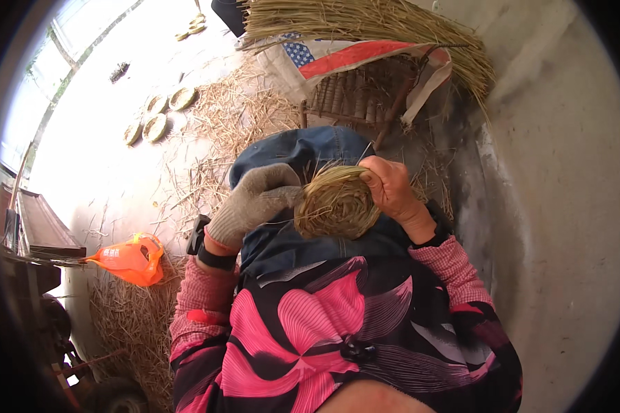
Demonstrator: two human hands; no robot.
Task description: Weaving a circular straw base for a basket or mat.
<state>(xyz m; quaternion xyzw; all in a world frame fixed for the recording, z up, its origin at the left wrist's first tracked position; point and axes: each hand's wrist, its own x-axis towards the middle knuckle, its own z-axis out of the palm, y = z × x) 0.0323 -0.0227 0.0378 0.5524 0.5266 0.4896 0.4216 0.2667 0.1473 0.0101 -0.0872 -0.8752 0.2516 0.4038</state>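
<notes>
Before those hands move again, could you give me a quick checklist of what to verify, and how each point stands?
1. Right hand grips the coiled straw piece: ok, pinching its upper right edge.
2. Left hand touches the coil: cannot tell; its fingers are at the coil's left edge, but contact is unclear.
3. Both hands gloved: not ok; the left wears a knitted glove, the right is bare.
4. Long straw bundle in view: ok, ahead of the lap.
5. Floor free of loose straw: not ok, it is scattered about.
</notes>
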